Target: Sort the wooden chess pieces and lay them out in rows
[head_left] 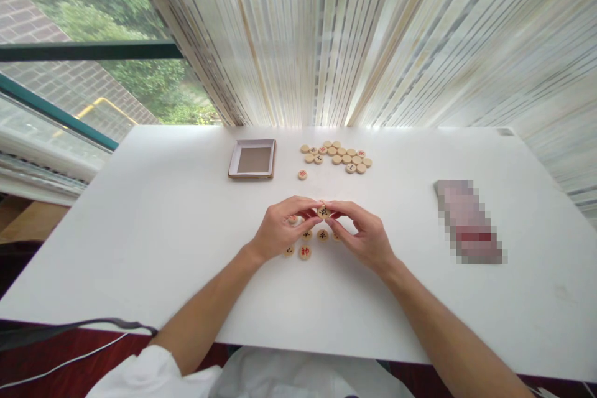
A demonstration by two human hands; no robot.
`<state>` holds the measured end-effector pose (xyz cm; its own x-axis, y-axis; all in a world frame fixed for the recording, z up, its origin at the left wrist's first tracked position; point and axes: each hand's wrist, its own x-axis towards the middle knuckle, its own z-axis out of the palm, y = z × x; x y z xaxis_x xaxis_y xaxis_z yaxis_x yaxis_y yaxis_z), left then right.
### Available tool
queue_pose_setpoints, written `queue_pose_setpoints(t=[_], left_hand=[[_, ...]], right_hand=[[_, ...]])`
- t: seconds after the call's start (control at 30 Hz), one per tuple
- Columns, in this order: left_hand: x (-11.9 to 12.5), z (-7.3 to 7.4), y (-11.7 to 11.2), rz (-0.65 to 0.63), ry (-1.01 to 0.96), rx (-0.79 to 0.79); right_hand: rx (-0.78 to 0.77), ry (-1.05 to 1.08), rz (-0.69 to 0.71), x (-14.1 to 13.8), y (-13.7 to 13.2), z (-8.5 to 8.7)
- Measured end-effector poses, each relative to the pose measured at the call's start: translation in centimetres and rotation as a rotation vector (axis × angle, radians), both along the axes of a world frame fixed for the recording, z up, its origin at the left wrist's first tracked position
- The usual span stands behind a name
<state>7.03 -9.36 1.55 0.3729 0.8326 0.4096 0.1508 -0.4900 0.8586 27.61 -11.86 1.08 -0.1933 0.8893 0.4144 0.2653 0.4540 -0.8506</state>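
Note:
Between the fingertips of both hands is a round wooden Chinese chess piece (323, 212) with a black character, its face turned toward me. My left hand (284, 224) pinches it from the left, and my right hand (361, 230) from the right. Below them on the table lie more pieces: a black-lettered piece (323, 235), a red-lettered piece (305, 252) and another black-lettered piece (289, 250). Behind my left fingers a red-lettered piece (293, 219) is partly hidden. My right thumb partly covers one more piece (336, 237).
Farther back on the white table (186, 211) lies a cluster of chess pieces (346, 159), some face down. One red-lettered piece (303, 175) sits apart in front of it. An open shallow box (252, 175) stands to their left. A blurred-out flat object (469, 224) lies at right.

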Motion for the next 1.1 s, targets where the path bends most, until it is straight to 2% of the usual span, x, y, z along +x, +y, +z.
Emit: queue_pose_setpoints(t=[0.17, 0.27, 0.53, 0.77, 1.1], left_hand=[[-0.3, -0.4, 0.1, 0.017, 0.124, 0.279], [-0.3, -0.3, 0.0, 0.036, 0.149, 0.361], [-0.2, 0.2, -0.4, 0.039, 0.115, 0.274], [-0.1, 0.0, -0.6, 0.040, 0.065, 0.254], [0.1, 0.0, -0.8, 0.017, 0.089, 0.296]], right_hand=[[-0.104, 0.114, 0.033, -0.2, -0.4, -0.4], [-0.213, 0.217, 0.065, -0.3, -0.7, -0.5], [-0.306, 0.313, 0.081, -0.4, -1.1, -0.1], [-0.395, 0.407, 0.104, -0.5, -1.0, 0.1], [-0.419, 0.463, 0.103, -0.5, -1.3, 0.6]])
